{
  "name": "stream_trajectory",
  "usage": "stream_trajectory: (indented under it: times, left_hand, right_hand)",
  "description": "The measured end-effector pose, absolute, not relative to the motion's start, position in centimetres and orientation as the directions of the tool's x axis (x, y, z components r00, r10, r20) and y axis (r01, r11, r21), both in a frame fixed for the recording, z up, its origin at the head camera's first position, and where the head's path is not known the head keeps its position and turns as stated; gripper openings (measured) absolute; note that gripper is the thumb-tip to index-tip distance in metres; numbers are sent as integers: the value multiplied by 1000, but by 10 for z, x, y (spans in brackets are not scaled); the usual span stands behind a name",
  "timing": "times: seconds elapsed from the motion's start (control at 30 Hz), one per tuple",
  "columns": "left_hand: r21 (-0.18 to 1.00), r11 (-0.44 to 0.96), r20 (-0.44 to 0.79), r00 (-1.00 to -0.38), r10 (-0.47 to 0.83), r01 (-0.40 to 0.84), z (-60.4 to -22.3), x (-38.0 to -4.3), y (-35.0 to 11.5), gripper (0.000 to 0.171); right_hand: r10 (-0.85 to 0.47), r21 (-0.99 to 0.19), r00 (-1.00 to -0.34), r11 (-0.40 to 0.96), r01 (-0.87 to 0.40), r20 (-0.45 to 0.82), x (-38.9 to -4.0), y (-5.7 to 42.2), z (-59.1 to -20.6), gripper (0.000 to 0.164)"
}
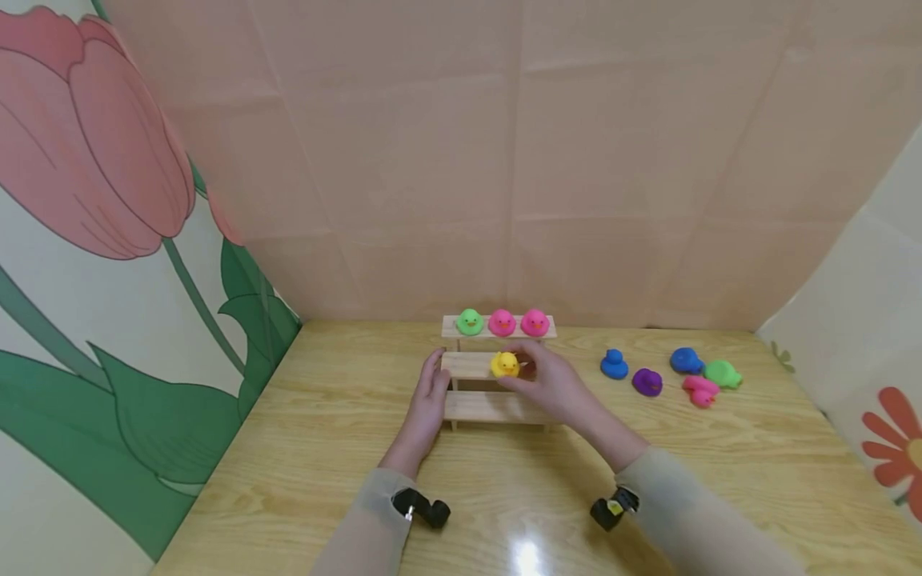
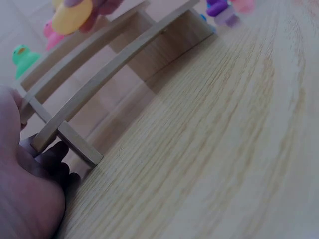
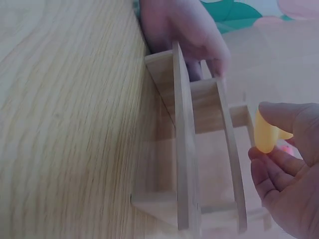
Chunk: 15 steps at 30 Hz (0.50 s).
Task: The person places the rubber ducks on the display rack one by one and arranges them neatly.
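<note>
Pinching a yellow duck (image 1: 505, 366) between the thumb and fingers of the right hand (image 1: 558, 384), parted by no more than the toy's own width. Holding it upright at the middle board (image 1: 464, 366) of a wooden rack (image 1: 497, 407), near mid-length; cannot tell whether touching the wood. Pointing its orange bill toward the near side of the table (image 1: 324, 480), with the bill-to-tail axis running roughly front to back, across the board's length. Gripping the rack's left end with the left hand (image 1: 426, 400), fingers bent around the wood. Seeing, on the top board (image 1: 448, 327), a green duck (image 1: 471, 322) and two pink ducks (image 1: 502, 323), bills likewise forward. Seeing two blue ducks (image 1: 615, 366) and a purple duck (image 1: 647, 382) at right.
</note>
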<state>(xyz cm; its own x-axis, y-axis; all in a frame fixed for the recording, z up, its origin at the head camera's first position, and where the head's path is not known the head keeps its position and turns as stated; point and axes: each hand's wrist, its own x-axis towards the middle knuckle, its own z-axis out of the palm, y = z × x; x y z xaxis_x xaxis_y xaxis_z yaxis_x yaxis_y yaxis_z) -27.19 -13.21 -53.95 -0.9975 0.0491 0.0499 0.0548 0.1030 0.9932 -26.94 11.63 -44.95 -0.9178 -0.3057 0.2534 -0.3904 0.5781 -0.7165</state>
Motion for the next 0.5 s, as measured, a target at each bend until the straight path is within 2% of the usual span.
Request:
stream_trajectory:
  times: [0.3, 0.5]
  left_hand:
    - [992, 115, 35, -998, 55, 41, -538, -272, -133, 54]
    - [992, 117, 33, -998, 60, 40, -538, -272, -133, 57]
  right_hand:
    - [-324, -722, -916, 572, -390, 239, -278, 96, -452, 46]
    - [-327, -708, -914, 586, -395, 240, -282, 86, -456, 47]
